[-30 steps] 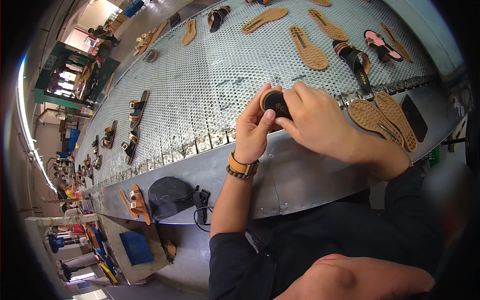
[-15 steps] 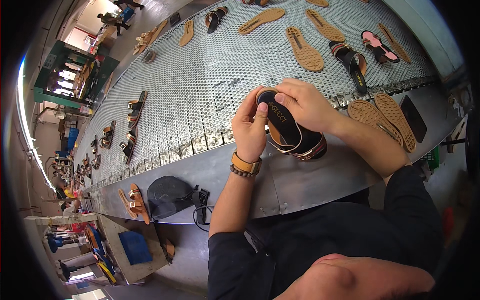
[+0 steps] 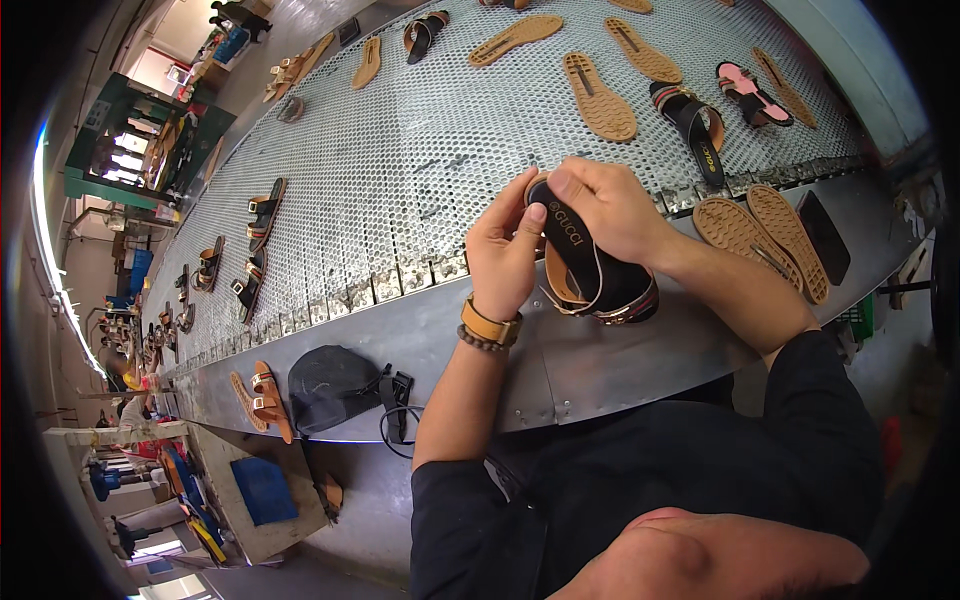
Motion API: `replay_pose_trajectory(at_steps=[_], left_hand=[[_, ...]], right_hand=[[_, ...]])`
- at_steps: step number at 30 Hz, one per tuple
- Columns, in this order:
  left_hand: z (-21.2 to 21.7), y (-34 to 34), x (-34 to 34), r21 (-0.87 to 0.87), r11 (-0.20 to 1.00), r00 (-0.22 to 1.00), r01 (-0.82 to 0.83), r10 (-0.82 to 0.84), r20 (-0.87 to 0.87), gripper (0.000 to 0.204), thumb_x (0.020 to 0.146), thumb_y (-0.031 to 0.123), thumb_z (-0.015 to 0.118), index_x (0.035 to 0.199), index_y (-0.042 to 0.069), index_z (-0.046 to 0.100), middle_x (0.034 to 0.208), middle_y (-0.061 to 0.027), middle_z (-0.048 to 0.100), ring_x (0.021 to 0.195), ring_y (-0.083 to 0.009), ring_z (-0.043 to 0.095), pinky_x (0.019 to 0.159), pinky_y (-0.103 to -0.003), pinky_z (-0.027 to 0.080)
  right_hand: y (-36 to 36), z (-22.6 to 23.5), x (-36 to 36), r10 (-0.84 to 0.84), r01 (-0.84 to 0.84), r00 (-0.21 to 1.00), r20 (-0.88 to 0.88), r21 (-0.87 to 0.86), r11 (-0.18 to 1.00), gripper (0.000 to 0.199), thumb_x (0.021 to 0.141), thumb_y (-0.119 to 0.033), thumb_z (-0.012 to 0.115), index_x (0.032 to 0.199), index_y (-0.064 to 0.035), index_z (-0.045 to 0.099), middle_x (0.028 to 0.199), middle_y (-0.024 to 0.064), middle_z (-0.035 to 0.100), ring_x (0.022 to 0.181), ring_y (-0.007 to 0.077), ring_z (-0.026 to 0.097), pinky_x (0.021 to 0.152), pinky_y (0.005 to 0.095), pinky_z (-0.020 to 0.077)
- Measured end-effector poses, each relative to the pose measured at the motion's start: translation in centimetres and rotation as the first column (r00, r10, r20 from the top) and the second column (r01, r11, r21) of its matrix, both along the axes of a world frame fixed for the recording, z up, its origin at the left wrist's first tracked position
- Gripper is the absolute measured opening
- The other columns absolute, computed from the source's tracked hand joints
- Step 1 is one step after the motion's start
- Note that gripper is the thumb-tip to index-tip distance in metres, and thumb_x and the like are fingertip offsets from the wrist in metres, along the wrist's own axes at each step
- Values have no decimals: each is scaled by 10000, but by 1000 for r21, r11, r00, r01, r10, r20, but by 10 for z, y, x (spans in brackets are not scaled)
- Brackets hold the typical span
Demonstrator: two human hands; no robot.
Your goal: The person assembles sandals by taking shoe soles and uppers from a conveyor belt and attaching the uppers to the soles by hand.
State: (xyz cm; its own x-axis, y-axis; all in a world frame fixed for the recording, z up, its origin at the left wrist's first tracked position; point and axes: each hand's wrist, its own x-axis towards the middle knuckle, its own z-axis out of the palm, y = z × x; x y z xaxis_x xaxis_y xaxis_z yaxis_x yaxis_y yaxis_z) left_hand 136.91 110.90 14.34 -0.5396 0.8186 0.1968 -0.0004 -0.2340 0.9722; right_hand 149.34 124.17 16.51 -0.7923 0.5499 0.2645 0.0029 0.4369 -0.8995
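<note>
Perforated steel conveyor belt [image 3: 400,170] fills most of the view, curving away up-left; everything below is placed relative to it. On its mesh: tan soles [image 3: 600,95] w/o straps toward the far right, a finished black-strap sandal [image 3: 695,125] and a pink-lined one [image 3: 745,95] beside them, more strapped sandals [image 3: 255,215] along the belt's left run. Two tan outsoles [image 3: 765,230], tread up, lie on the plain metal ledge at the belt's near right edge, a flat black piece [image 3: 825,235] just beside them. Black pouch [image 3: 330,385] hangs below the belt's near rim, a pair of tan sandals [image 3: 260,400] left of it.

Black sandal [image 3: 595,270] is held over the belt's near edge, touching neither mesh nor ledge as far as I can tell. Left hand [image 3: 505,250] closed on its toe end, thumb pressed on the black strap. Right hand [image 3: 610,210] clamps the same strap from above, fingers curled round it.

Progress, judged: strap looks already mounted on the sole, hands pressing/checking it; sandal not yet set back on the belt. Bare soles on the belt likely remain to be done.
</note>
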Motion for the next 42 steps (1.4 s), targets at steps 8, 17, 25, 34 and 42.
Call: replay_pose_trajectory(at_steps=[8, 17, 25, 34, 42], left_hand=[[-3, 3, -17, 33, 996, 986, -78, 72, 151, 427, 1045, 132, 662, 1429, -38, 584, 1243, -107, 717, 915, -84, 686, 667, -186, 529], [-21, 20, -3, -46, 999, 935, 25, -7, 354, 323, 1061, 241, 657, 1235, -29, 690, 1058, -55, 726, 869, -101, 692, 663, -243, 575], [-25, 18, -42, -92, 962, 803, -256, 265, 534, 225, 1059, 188, 623, 1009, -20, 695, 890, -77, 734, 695, -142, 696, 605, -281, 571], [-19, 48, -3, -52, 988, 774, -147, 148, 616, 483, 1152, 367, 375, 1217, -44, 622, 1113, -154, 718, 964, -239, 723, 859, -389, 612], [-37, 57, 33, -11, 1000, 782, -29, 29, 622, 411, 1154, 329, 389, 1181, -6, 624, 1086, -102, 714, 935, -181, 719, 834, -347, 605]], right_hand=[[16, -7, 7, 330, -279, 944, 1, -530, 800, 420, 1130, -338, 494, 1014, 9, 699, 783, -11, 664, 657, 53, 578, 606, 244, 494], [26, -33, 5, 177, -194, 979, -100, -728, 658, 407, 1131, -292, 487, 1061, 40, 711, 934, 78, 752, 759, 106, 697, 697, 271, 569], [23, -28, 19, 501, -224, 862, 80, -826, 517, 449, 1107, -379, 509, 1065, 21, 710, 893, 99, 753, 735, 164, 741, 595, 317, 623], [43, -39, 26, 339, -142, 935, 106, -763, 631, 357, 1067, -299, 591, 952, 8, 734, 812, 95, 734, 617, 158, 706, 538, 277, 608], [57, -41, 28, 105, 23, 985, 137, -707, 707, 364, 1055, -277, 611, 824, -23, 732, 706, 42, 692, 510, 110, 616, 463, 248, 499]])
